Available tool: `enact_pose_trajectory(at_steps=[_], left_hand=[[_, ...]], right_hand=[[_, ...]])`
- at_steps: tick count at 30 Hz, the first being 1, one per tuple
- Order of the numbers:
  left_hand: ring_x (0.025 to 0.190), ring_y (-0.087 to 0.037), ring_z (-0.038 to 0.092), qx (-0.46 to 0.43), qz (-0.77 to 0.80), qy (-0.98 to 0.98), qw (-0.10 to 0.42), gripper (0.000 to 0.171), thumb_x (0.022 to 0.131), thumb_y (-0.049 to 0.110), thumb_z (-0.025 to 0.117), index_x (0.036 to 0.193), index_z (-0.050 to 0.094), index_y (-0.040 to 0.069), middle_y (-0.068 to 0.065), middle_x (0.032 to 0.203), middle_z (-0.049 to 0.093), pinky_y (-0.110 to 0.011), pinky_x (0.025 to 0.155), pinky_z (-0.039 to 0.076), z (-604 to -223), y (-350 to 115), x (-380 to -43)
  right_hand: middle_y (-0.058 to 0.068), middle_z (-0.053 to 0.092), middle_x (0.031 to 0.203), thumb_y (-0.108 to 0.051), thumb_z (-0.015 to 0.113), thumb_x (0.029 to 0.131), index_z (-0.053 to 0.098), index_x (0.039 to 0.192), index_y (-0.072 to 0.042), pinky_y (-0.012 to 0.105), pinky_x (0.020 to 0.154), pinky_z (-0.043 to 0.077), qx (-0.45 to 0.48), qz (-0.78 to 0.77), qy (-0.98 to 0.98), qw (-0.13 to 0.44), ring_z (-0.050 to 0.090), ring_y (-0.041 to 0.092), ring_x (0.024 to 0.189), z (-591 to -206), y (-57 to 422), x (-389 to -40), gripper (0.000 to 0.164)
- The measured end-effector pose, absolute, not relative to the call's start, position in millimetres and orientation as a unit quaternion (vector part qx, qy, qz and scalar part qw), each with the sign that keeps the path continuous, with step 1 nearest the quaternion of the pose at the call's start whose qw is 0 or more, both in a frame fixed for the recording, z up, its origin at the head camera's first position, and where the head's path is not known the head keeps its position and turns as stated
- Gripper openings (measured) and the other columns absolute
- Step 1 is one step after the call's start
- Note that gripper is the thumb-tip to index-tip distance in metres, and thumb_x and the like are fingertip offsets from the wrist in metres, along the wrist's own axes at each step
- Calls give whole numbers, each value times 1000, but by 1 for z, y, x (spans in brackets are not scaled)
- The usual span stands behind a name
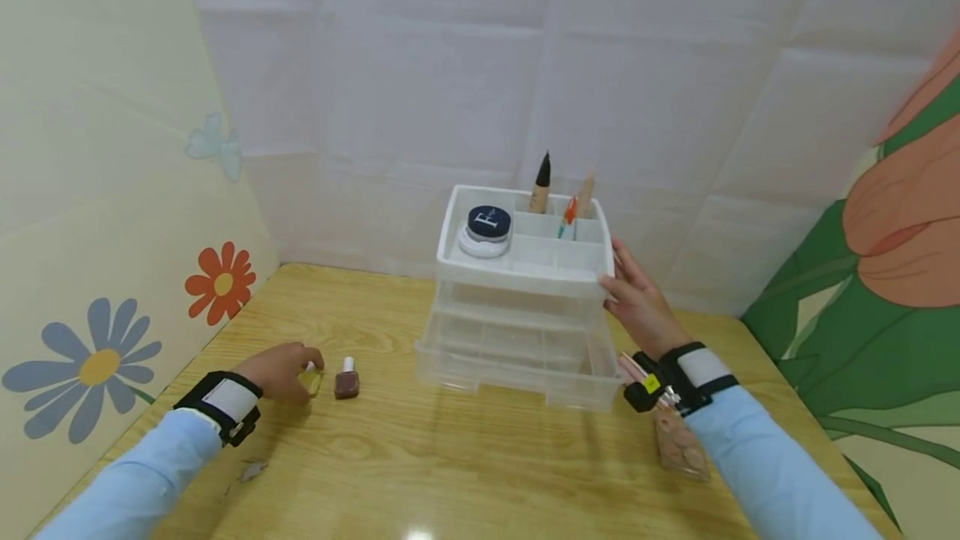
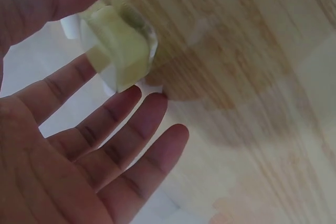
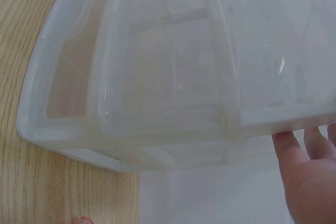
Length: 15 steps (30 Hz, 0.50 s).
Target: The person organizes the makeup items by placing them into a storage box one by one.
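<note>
In the head view my left hand (image 1: 281, 369) is low over the left side of the table. Its thumb and forefinger pinch a small nail polish bottle (image 2: 123, 45) of pale yellow, while the other fingers stay spread. Just right of it stands a mauve nail polish bottle (image 1: 347, 383) with a white cap. My right hand (image 1: 641, 307) touches the right side of a white drawer organizer (image 1: 517, 277) with fairly straight fingertips near the top tray's rim. The organizer's clear bottom drawer (image 1: 517, 382) is pulled out toward me.
On the organizer's top are a round dark-lidded compact (image 1: 489, 222), a black-tipped pen (image 1: 542, 182) and an orange-and-teal stick (image 1: 569, 215). Right of the organizer, partly under my right wrist, lies a clear packet (image 1: 678, 444). White cloth hangs behind the table (image 1: 450, 473).
</note>
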<state>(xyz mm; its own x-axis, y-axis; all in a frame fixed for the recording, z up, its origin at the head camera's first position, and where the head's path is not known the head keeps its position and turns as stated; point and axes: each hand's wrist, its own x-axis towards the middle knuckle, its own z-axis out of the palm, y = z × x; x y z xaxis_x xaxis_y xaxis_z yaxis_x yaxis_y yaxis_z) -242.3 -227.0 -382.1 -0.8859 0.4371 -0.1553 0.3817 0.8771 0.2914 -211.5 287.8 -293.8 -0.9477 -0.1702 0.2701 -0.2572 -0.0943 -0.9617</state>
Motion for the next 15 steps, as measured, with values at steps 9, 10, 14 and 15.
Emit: enact_pose_trajectory(at_steps=[9, 10, 14, 15], left_hand=[[79, -24, 49, 210, 114, 966, 95, 36, 69, 6, 81, 102, 66, 9, -7, 94, 59, -42, 72, 48, -388, -223, -242], [80, -24, 50, 210, 116, 966, 94, 35, 69, 5, 81, 101, 66, 9, -7, 94, 59, -43, 72, 48, -389, -223, -243], [82, -25, 51, 214, 122, 965, 90, 33, 69, 3, 80, 98, 66, 9, -8, 97, 61, -44, 74, 48, -389, -223, -243], [82, -25, 51, 215, 123, 965, 88, 33, 68, 2, 79, 98, 66, 9, -8, 96, 61, -44, 73, 48, -389, -223, -243]], right_hand=[[0, 8, 163, -19, 44, 104, 14, 157, -33, 23, 93, 46, 156, 711, -684, 34, 35, 20, 133, -294, 288, -211, 62], [1, 8, 163, -19, 44, 104, 14, 157, -32, 24, 93, 46, 157, 711, -685, 34, 34, 20, 133, -294, 288, -211, 62], [0, 7, 163, -18, 44, 105, 13, 157, -31, 25, 95, 44, 155, 711, -684, 35, 32, 21, 135, -294, 287, -211, 62], [0, 7, 163, -19, 44, 104, 13, 157, -32, 25, 95, 44, 155, 712, -684, 34, 32, 21, 135, -294, 287, -210, 62]])
